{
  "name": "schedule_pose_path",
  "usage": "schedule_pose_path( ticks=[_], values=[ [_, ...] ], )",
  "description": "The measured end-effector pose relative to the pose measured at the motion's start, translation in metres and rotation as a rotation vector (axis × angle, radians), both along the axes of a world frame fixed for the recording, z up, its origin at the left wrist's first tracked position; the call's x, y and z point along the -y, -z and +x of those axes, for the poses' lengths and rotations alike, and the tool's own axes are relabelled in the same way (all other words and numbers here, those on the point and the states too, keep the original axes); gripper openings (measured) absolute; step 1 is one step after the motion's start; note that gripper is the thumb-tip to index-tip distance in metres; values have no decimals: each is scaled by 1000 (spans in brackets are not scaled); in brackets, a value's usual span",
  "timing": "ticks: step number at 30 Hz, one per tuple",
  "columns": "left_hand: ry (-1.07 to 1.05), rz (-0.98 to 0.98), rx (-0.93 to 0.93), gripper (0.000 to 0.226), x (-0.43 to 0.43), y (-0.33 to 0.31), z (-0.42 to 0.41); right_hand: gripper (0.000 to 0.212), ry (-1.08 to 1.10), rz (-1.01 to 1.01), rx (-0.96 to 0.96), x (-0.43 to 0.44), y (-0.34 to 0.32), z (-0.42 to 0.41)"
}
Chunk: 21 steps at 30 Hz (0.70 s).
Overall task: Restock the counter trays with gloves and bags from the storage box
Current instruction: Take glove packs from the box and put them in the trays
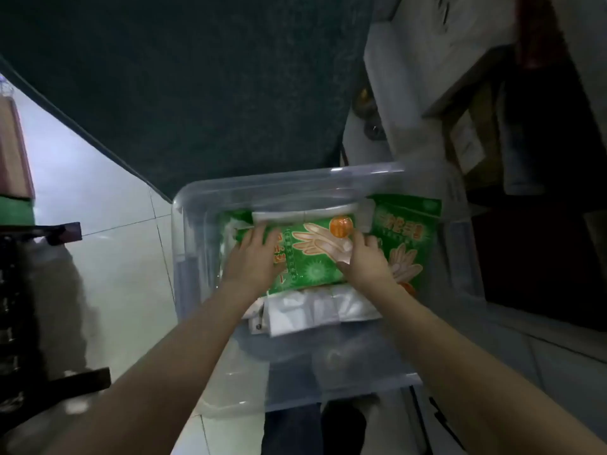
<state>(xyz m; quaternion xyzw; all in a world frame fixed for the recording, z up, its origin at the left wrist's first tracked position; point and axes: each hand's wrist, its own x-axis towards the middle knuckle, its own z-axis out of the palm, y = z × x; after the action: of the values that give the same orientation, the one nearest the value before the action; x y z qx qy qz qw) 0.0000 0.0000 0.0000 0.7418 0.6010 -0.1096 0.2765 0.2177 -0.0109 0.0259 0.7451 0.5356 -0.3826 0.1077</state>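
Note:
A clear plastic storage box (184, 231) stands on the floor below me. Inside it lies a green pack of gloves (308, 257) printed with hands and an orange dot. My left hand (253, 257) grips the pack's left end, fingers curled over its edge. My right hand (364, 257) grips the right end the same way. A second green glove pack (407, 231) leans against the box's right side. Folded clear bags (315, 310) lie in the box nearer to me, and more white packs (295, 215) lie behind the held pack.
A dark green counter or mat (197, 87) looms above the box. Cardboard boxes and dark shelving (476, 126) stand at the right. A black rack (39, 290) is at the left on pale floor tiles (115, 224). My shoe (343, 428) is below the box.

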Motion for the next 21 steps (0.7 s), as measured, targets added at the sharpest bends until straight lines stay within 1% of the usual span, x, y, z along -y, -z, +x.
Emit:
schedule_pose_path(
  ticks=[2,5,8,10,12,14,16,19,21],
  values=[
    [0,63,20,73,-10,7,4,83,101,-7,4,-6,10,2],
    [-16,99,8,70,-17,14,13,87,217,-31,-50,-11,22,6],
    [-4,100,-6,70,-15,16,17,83,260,-7,-76,-8,25,4],
    [38,61,-24,73,-11,16,17,79,306,-1,-74,-2,23,5],
    [73,32,-32,70,-7,13,19,78,358,-13,-90,7,17,8],
    [107,14,-7,57,-5,7,25,74,366,-11,-108,20,10,15],
    [139,-63,33,45,-4,1,35,68,370,-7,-108,33,3,25],
    [174,-227,76,38,-8,-6,52,67,441,28,-86,45,-7,46],
    [140,-264,97,35,-8,-8,59,62,476,91,-7,48,-12,59]
  ],
)
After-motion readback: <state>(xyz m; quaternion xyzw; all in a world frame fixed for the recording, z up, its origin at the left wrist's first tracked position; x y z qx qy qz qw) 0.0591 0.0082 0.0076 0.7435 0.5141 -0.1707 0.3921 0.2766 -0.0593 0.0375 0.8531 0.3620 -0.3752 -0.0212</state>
